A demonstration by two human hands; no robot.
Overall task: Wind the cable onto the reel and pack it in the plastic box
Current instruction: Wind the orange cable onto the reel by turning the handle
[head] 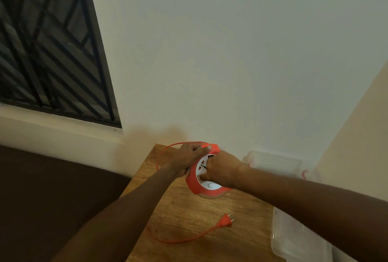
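Head view: reel [206, 180], orange rim with a white socket face, is tilted up near the back of the wooden table [189, 209], between both hands. Left hand [188, 160] curls around the far-left rim, with thumb and fingers pinching the orange cable [159, 156] where it enters the top edge. Right hand [222, 170] is fisted on the white centre, fingers curled on what looks like the winding knob; the grip itself is hidden under the knuckles.

Cable arcs out left of the reel, drops off the table edge, comes back across the near tabletop and ends at the plug [226, 220], lying free well apart from the reel.

Step, as I judge it: winding in progress, a good length of slack left to take in.

Next move calls for: right hand turning the centre, left hand guiding the cable flat into the rim groove, watching the plug doesn't snag on the table edge.

Clear plastic box [273, 164] sits behind and right of the reel by the wall; what looks like its lid [294, 240] lies at near right. Packing not yet begun.
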